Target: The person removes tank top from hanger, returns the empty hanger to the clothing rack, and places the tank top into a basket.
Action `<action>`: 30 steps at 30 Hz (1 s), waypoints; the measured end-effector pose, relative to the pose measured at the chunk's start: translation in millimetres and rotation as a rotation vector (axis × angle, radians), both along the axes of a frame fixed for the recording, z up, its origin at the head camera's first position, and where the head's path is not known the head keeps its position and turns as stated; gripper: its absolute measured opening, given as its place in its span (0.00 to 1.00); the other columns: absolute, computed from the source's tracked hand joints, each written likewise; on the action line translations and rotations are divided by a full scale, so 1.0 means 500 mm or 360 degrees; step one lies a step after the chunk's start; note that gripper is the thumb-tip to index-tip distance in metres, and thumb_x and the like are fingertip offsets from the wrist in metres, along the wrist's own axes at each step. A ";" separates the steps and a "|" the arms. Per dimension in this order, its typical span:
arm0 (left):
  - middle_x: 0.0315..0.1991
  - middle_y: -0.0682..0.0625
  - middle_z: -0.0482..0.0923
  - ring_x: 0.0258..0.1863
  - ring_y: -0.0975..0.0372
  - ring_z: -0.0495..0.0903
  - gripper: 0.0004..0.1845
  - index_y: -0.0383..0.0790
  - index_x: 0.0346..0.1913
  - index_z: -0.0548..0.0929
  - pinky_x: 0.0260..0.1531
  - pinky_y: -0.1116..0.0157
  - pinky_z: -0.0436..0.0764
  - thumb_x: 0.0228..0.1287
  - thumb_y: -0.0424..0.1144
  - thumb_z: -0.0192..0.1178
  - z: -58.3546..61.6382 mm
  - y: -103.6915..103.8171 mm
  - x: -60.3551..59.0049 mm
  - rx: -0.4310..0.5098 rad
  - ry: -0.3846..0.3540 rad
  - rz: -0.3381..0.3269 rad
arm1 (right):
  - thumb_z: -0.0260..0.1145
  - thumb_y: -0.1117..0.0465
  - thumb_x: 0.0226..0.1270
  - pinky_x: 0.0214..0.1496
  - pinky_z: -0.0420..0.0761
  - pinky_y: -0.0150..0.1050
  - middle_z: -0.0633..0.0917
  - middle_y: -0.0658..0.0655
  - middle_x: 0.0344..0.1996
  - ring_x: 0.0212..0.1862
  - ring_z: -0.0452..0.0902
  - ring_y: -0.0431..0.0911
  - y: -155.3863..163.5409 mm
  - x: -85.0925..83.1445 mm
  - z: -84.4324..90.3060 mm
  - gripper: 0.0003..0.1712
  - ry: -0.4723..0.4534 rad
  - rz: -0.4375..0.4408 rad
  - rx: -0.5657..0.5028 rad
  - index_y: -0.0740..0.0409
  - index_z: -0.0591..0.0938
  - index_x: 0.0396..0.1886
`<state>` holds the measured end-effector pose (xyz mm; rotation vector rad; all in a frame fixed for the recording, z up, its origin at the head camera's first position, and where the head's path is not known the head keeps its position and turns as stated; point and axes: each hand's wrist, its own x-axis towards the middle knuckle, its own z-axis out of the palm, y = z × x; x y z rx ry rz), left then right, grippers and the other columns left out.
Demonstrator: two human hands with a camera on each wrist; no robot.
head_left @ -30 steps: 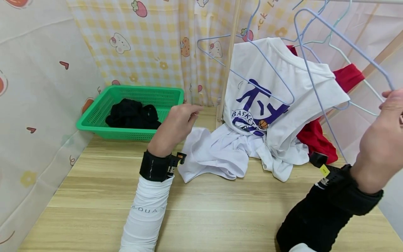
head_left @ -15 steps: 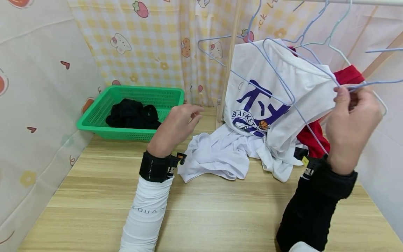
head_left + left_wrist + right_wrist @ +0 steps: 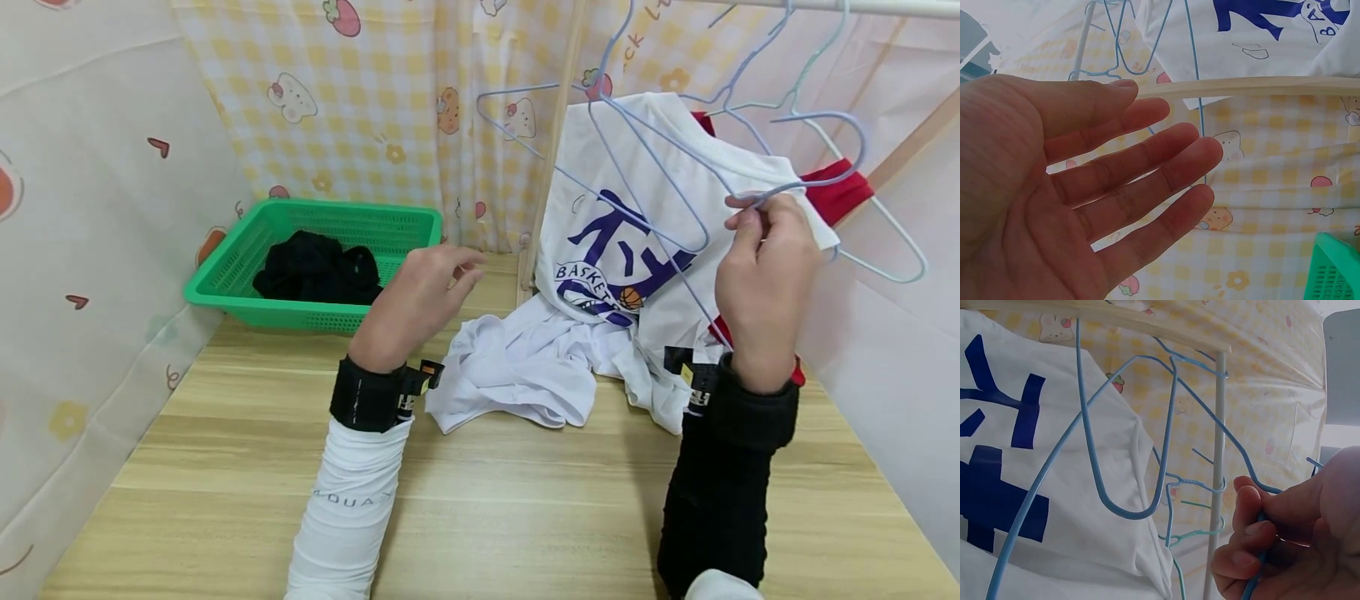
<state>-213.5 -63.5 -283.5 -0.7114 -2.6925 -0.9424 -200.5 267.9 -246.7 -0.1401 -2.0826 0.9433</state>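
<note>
Two hands show: our right hand [image 3: 765, 275] pinches a blue wire hanger [image 3: 652, 200] before the white basketball jersey [image 3: 660, 217], right of centre; left hand [image 3: 416, 300] hovers, fingers [image 3: 1147, 162] relaxed, holding nothing.

The basket [image 3: 330, 250] at far left is bright green and holds a black garment [image 3: 318, 268]. The shirt [image 3: 637, 250] at far right is white with purple lettering and a small orange ball; red cloth [image 3: 843, 192] shows behind it. The hanger [image 3: 660, 225] is pale blue. The table [image 3: 525, 500] is light wood grain. The curtain [image 3: 352, 108] is yellow-and-white check with strawberries and rabbits.
</note>
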 end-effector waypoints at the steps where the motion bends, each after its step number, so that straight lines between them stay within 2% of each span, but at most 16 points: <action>1: 0.53 0.43 0.89 0.48 0.55 0.88 0.16 0.36 0.64 0.87 0.47 0.57 0.88 0.84 0.37 0.58 0.001 0.000 0.000 0.0005 -0.0002 -0.0005 | 0.50 0.64 0.87 0.49 0.66 0.26 0.75 0.32 0.37 0.42 0.68 0.25 -0.001 -0.002 0.000 0.20 0.0011 0.0001 0.0006 0.67 0.87 0.56; 2: 0.53 0.43 0.88 0.47 0.55 0.88 0.15 0.36 0.64 0.88 0.46 0.57 0.88 0.84 0.37 0.58 0.001 0.000 -0.001 0.0009 -0.0003 -0.0010 | 0.50 0.64 0.86 0.49 0.66 0.26 0.74 0.32 0.37 0.42 0.67 0.25 -0.001 -0.004 0.000 0.20 0.0013 -0.0003 0.0016 0.68 0.87 0.56; 4: 0.53 0.43 0.88 0.46 0.55 0.88 0.16 0.35 0.64 0.87 0.45 0.57 0.88 0.84 0.37 0.58 0.000 0.001 -0.003 0.0010 -0.0009 -0.0023 | 0.50 0.64 0.86 0.48 0.65 0.26 0.80 0.38 0.38 0.42 0.66 0.25 0.000 -0.010 0.000 0.20 -0.0002 -0.0014 0.0057 0.68 0.87 0.56; 9: 0.54 0.43 0.88 0.46 0.56 0.88 0.16 0.36 0.65 0.87 0.45 0.57 0.88 0.85 0.37 0.58 0.000 0.000 -0.005 0.0008 -0.0031 -0.0032 | 0.49 0.62 0.87 0.47 0.62 0.29 0.87 0.65 0.46 0.41 0.62 0.28 0.009 -0.037 0.020 0.22 -0.0084 -0.0010 0.0273 0.70 0.87 0.55; 13: 0.54 0.43 0.88 0.46 0.56 0.87 0.16 0.36 0.65 0.87 0.45 0.57 0.87 0.85 0.38 0.57 0.003 -0.001 -0.004 0.0008 -0.0053 -0.0034 | 0.47 0.59 0.88 0.46 0.64 0.31 0.86 0.69 0.50 0.43 0.67 0.40 0.019 -0.059 0.066 0.24 -0.0269 0.0082 0.0449 0.71 0.85 0.57; 16: 0.55 0.43 0.89 0.45 0.56 0.87 0.16 0.36 0.65 0.87 0.44 0.57 0.87 0.85 0.38 0.57 0.005 -0.003 -0.004 -0.0001 -0.0060 -0.0031 | 0.45 0.58 0.89 0.43 0.66 0.34 0.85 0.70 0.54 0.45 0.70 0.50 0.023 -0.082 0.109 0.25 -0.0463 0.0178 0.0557 0.70 0.83 0.62; 18: 0.55 0.43 0.89 0.45 0.56 0.86 0.17 0.36 0.65 0.87 0.44 0.58 0.87 0.85 0.38 0.57 0.007 -0.004 -0.004 -0.0008 -0.0068 -0.0024 | 0.43 0.56 0.89 0.41 0.67 0.36 0.84 0.69 0.56 0.43 0.70 0.53 0.025 -0.099 0.137 0.26 -0.0588 0.0234 0.0614 0.68 0.81 0.65; 22: 0.55 0.43 0.89 0.45 0.56 0.86 0.17 0.36 0.66 0.87 0.43 0.58 0.86 0.85 0.38 0.57 0.007 -0.007 -0.003 -0.0012 -0.0087 -0.0016 | 0.42 0.54 0.89 0.34 0.67 0.37 0.81 0.66 0.57 0.38 0.67 0.50 0.020 -0.137 0.188 0.27 -0.0761 0.0315 0.0670 0.66 0.79 0.66; 24: 0.55 0.43 0.89 0.45 0.56 0.86 0.17 0.36 0.66 0.87 0.43 0.58 0.86 0.85 0.38 0.57 0.007 -0.009 -0.003 -0.0010 -0.0091 -0.0018 | 0.41 0.53 0.89 0.35 0.69 0.37 0.80 0.64 0.58 0.39 0.67 0.49 0.012 -0.155 0.211 0.27 -0.0831 0.0336 0.0668 0.65 0.78 0.68; 27: 0.55 0.43 0.89 0.45 0.56 0.86 0.17 0.36 0.66 0.87 0.43 0.58 0.87 0.86 0.39 0.57 0.006 -0.011 -0.003 -0.0001 -0.0098 -0.0020 | 0.41 0.52 0.89 0.37 0.70 0.34 0.78 0.59 0.55 0.41 0.68 0.46 -0.007 -0.181 0.240 0.28 -0.0882 0.0368 0.0672 0.65 0.76 0.71; 30: 0.56 0.43 0.89 0.45 0.56 0.87 0.17 0.36 0.65 0.87 0.43 0.58 0.87 0.86 0.40 0.56 0.006 -0.013 -0.002 0.0011 -0.0104 -0.0018 | 0.40 0.52 0.90 0.35 0.71 0.31 0.77 0.53 0.52 0.39 0.69 0.44 -0.025 -0.202 0.265 0.29 -0.0910 0.0413 0.0689 0.64 0.75 0.73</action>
